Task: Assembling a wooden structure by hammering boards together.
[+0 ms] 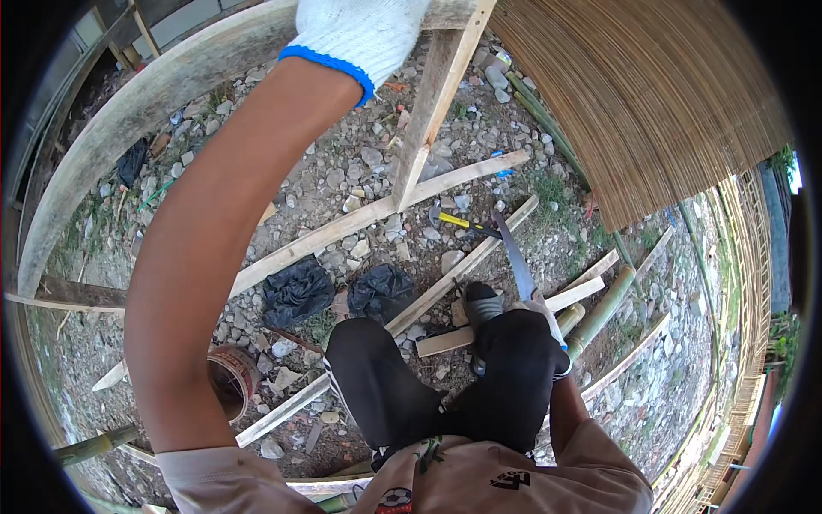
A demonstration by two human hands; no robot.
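Note:
My left hand (360, 30), in a white knit glove with a blue cuff, reaches forward to the top edge of the picture. It is at a long, weathered wooden plank (163, 94); its fingers are cut off from view. Close to its right, a wooden brace (438, 103) slants down to a batten (351, 221) near the ground. My right hand (541, 310), gloved too and partly hidden behind my right knee, is closed on the handle end of a handsaw (519, 265). The saw's blade points forward and slightly left.
A hammer (462, 223) with a yellow and black handle lies by the saw tip. Black plastic bags (298, 293), a bucket (233, 381), wood strips (467, 270) and bamboo poles (604, 308) lie on stony ground. A slatted bamboo panel (642, 94) stands at the far right.

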